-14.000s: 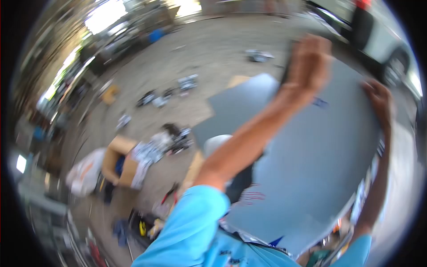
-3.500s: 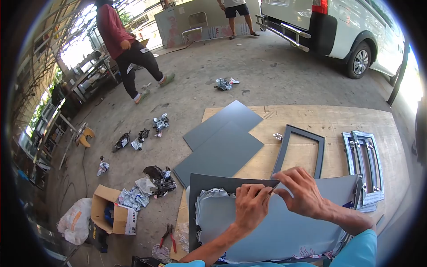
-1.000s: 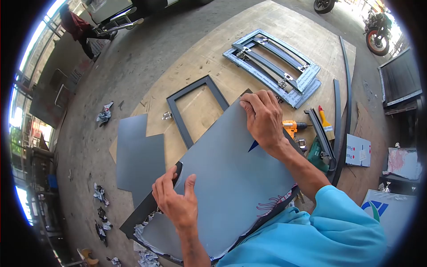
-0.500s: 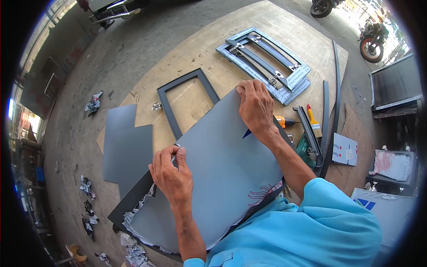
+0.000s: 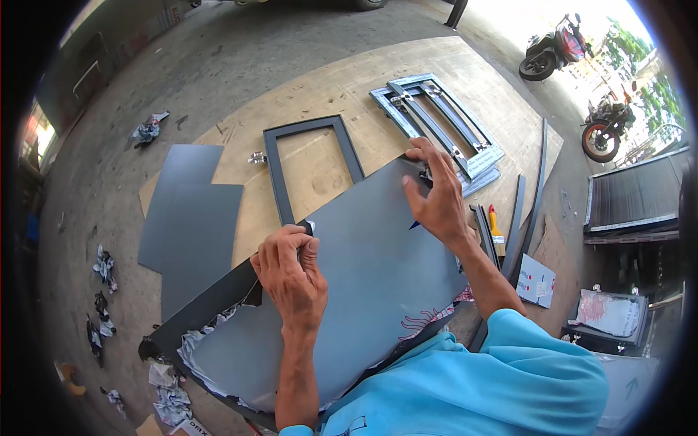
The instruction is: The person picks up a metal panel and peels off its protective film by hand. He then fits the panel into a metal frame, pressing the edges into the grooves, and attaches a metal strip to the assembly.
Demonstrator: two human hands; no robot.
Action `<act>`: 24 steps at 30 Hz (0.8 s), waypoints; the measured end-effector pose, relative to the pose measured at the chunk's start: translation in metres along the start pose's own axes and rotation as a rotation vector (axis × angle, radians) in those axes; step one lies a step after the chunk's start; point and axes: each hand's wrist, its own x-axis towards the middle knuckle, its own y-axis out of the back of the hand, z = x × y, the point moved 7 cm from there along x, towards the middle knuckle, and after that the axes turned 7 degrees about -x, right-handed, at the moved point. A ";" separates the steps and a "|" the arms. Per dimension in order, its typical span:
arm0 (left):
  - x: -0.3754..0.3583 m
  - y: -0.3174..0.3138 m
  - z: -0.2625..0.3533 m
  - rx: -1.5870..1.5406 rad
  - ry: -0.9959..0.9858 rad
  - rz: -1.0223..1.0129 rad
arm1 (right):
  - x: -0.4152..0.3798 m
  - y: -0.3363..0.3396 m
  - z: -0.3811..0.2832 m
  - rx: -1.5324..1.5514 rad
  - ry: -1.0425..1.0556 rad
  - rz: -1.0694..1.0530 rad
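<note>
Lay, grey panel (image 5: 211,304), below left grip (image 5: 293,276), pinched protective film (image 5: 356,283), spread right grip (image 5: 440,200) by corner, showed crinkled margins.

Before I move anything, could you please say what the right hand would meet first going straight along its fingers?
The right hand would probably meet the stacked frames lying beyond it on the plywood, though depth is unclear and it might pass above them.

A red-sided motorcycle (image 5: 571,45) and an orange-rimmed motorcycle (image 5: 609,120) stand near green foliage (image 5: 660,94).
</note>
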 end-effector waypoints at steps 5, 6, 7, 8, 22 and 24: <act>-0.001 -0.003 0.000 -0.060 -0.037 -0.076 | 0.007 -0.014 0.006 -0.062 0.069 0.114; -0.003 -0.002 0.003 -0.045 -0.036 -0.077 | 0.010 -0.016 0.018 0.149 -0.138 0.028; -0.004 0.000 0.004 -0.022 0.008 -0.047 | 0.009 -0.023 0.030 0.359 -0.342 -0.061; -0.003 0.001 0.005 0.001 0.052 -0.015 | 0.010 -0.024 0.032 0.478 -0.361 -0.056; 0.013 -0.035 0.014 -0.024 0.253 -0.074 | 0.004 0.006 0.018 0.044 0.035 0.014; 0.009 -0.039 0.015 -0.023 0.248 -0.094 | -0.005 -0.004 0.018 -0.012 0.090 0.002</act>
